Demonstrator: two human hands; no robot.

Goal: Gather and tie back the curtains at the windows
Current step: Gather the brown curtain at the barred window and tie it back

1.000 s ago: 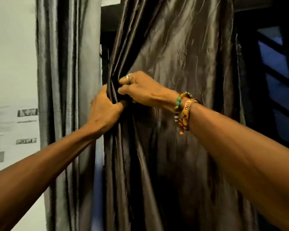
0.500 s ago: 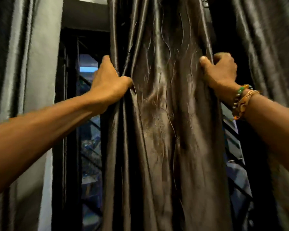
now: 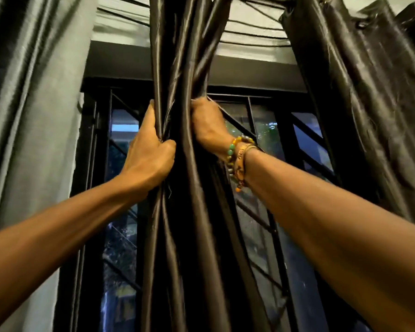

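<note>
A dark brown satin curtain (image 3: 185,236) hangs in the middle of the window, bunched into a narrow column of folds. My left hand (image 3: 149,152) grips its left edge at about mid height, fingers curled round the folds. My right hand (image 3: 207,123), with beaded bracelets at the wrist, grips the right side of the same bundle, close beside the left hand and slightly higher. Its fingers are hidden behind the fabric.
A grey curtain (image 3: 31,116) hangs at the left. Another dark brown curtain (image 3: 369,104) with eyelets hangs at the right. Behind them is a black window frame with a metal grille (image 3: 285,140). Dark cords run across the ceiling above.
My right hand has moved left from the curtain's spread right edge, drawing the fabric into a tight bundle beside my left hand. The view has tilted upward.
</note>
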